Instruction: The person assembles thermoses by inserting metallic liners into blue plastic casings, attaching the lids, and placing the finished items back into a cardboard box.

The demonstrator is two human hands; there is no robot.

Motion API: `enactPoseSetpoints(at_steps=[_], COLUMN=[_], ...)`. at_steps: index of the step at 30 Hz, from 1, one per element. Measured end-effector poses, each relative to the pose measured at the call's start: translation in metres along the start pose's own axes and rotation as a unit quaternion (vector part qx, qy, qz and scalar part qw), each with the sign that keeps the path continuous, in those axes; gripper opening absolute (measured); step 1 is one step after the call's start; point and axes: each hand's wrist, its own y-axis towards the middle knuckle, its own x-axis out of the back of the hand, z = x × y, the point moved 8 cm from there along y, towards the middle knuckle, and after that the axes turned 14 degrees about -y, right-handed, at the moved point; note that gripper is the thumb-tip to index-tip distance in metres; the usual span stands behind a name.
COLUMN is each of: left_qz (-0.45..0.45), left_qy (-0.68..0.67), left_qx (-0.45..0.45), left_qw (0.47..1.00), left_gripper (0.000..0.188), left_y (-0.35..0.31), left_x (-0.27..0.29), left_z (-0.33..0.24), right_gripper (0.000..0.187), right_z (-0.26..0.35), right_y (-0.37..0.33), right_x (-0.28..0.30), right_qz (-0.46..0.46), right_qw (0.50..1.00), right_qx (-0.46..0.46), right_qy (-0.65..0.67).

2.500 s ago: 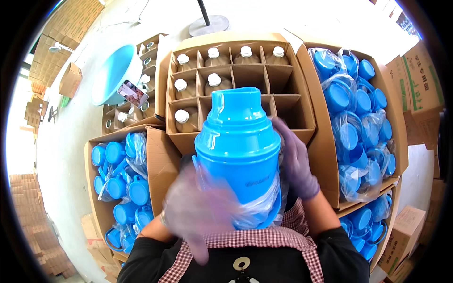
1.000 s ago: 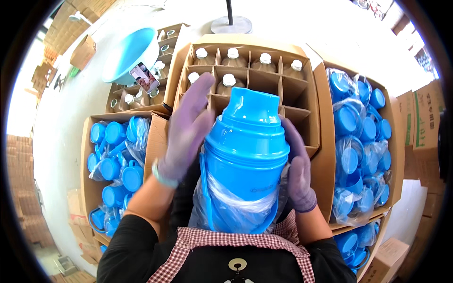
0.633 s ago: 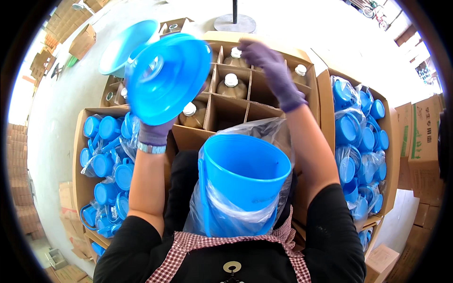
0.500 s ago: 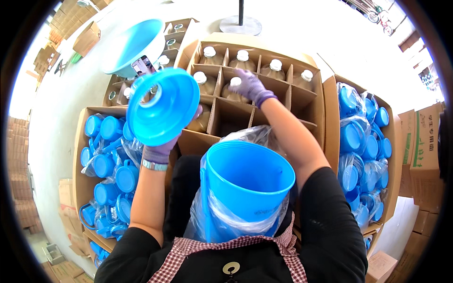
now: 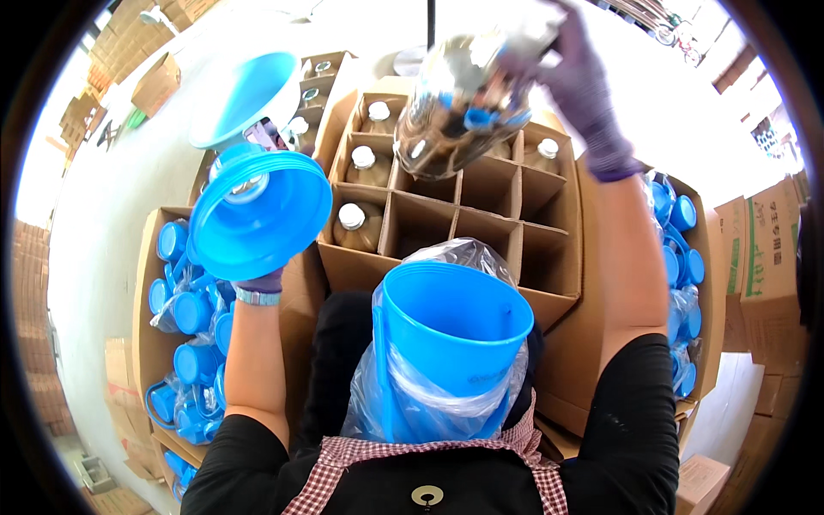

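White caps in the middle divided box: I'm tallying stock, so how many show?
4 clearly: the back-left cap, the middle-left cap, the front-left cap and the back-right cap. The held bottle may hide more.

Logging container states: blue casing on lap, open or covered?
Open: the blue casing shows its rim and inner wall; the left hand holds the blue top apart from it.

Right hand (image 5: 588,99) held shiny flask (image 5: 459,112) over divided carton (image 5: 369,268); left hand (image 5: 264,281), blue flared cover (image 5: 279,219); open blue casing (image 5: 451,360) stood near lap, plastic (image 5: 365,399) around it
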Motion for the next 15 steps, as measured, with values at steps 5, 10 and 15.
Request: enactPoseSetpoints(at_steps=[5, 10, 15], left_qz=[0.123, 0.354, 0.257], left_qy=[-0.005, 0.043, 0.175], left_qx=[0.102, 0.233, 0.239], left_qw=[0.987, 0.905, 0.92], left_gripper=[0.055, 0.053, 0.058], left_y=[0.074, 0.074, 0.025], left_x=[-0.042, -0.114, -0.096], left_z=[0.037, 0.093, 0.091], right_gripper=[0.034, 0.021, 0.017], right_z=[0.071, 0.029, -0.006], right_y=[0.063, 0.107, 0.076], right_x=[0.14, 0.161, 0.099], right_qz=[0.046, -0.033, 0.03], right_qw=[0.96, 0.97, 0.946], right_qx=[0.228, 0.005, -0.043], right_qy=[0.154, 0.241, 0.319])
